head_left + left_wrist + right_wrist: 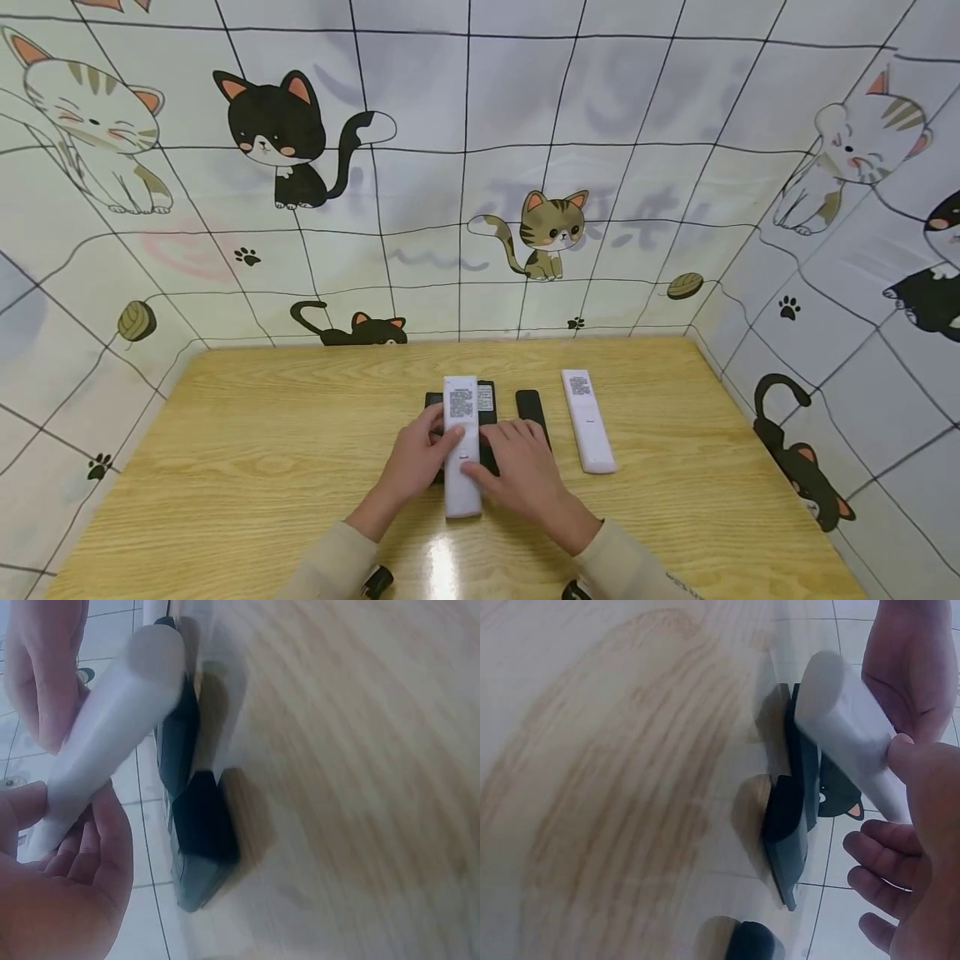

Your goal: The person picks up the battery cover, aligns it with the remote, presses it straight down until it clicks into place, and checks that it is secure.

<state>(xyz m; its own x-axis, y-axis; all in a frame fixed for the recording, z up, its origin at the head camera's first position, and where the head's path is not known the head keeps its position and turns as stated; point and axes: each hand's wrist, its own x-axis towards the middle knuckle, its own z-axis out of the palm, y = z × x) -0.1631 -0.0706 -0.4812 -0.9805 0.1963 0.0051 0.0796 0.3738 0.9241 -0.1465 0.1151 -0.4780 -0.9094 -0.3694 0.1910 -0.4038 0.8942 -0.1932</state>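
A white remote control is held up over the table, its labelled back facing the head camera and its near end toward me. My left hand grips its left side, thumb on the upper face and fingers curled behind. My right hand holds its right edge with the thumb, the other fingers loosely bent beside it. Behind it lie a black remote with a pale label and another dark remote, both partly hidden. A slim black remote lies beyond the right hand, which covers its near end.
A second white remote control lies label up on the wooden table, right of the hands. Cat-patterned fabric walls stand along the table's back and sides.
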